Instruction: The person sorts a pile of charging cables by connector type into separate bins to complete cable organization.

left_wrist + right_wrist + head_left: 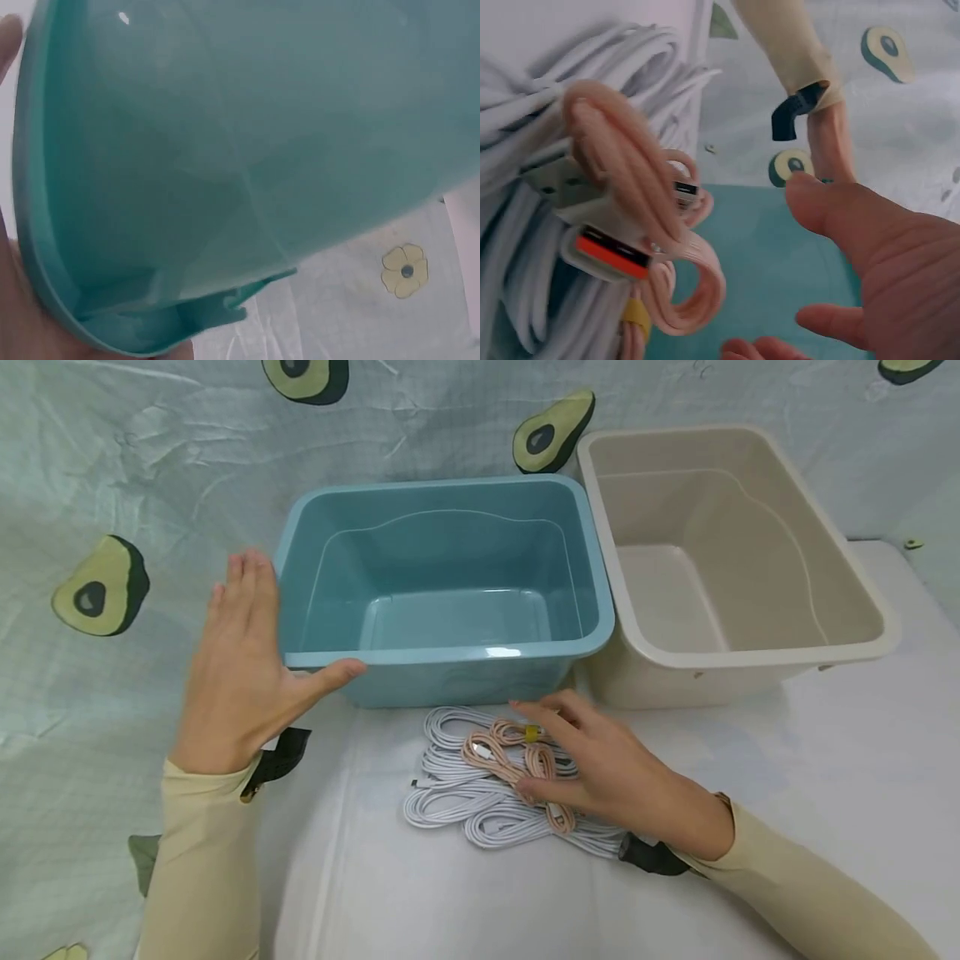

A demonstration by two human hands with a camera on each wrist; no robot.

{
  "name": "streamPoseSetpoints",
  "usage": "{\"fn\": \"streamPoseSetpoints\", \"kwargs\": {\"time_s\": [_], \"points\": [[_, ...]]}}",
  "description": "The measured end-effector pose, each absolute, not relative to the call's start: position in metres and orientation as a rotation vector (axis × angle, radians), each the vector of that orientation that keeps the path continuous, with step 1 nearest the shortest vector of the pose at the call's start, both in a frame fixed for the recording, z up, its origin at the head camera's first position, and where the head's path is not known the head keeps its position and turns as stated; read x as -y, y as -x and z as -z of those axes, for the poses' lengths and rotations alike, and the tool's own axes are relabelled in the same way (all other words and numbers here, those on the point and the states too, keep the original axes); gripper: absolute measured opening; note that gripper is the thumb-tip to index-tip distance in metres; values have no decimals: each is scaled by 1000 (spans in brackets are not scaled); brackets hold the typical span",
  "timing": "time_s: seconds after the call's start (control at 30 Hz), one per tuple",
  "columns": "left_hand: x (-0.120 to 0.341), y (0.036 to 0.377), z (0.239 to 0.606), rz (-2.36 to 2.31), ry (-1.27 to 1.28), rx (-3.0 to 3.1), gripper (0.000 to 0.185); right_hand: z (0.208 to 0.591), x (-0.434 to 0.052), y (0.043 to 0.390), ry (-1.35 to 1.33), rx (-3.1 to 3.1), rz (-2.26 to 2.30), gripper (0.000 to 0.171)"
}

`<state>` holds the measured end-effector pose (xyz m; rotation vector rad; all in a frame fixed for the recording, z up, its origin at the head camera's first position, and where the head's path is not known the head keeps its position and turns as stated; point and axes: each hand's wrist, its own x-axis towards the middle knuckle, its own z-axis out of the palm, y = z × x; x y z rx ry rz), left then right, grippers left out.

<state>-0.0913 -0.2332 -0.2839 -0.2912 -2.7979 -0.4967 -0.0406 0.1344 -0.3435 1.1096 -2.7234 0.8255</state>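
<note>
Beside blue bin point(442, 602) rim (left): hand point(240, 677).

Left hand point(240, 668): raised, fingers straight and together, thumb spread out to the right, holding nothing. Right hand point(611, 768): palm down, low, fingers loosely extended to the left. Both forearms in beige sleeves.
</note>
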Motion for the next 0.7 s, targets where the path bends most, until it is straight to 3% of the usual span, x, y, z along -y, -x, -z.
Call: {"fn": "streamPoseSetpoints", "kwargs": {"time_s": [0.2, 0.43, 0.7], "points": [[234, 89, 283, 478, 215, 2839, 126, 350, -130, 40, -1155, 2784, -803, 75], [232, 90, 282, 411, 196, 2881, 126, 353, -129, 37, -1015, 2939, -755, 73], [232, 90, 282, 379, 212, 2872, 126, 354, -133, 40, -1100, 2976, -767, 57]]}}
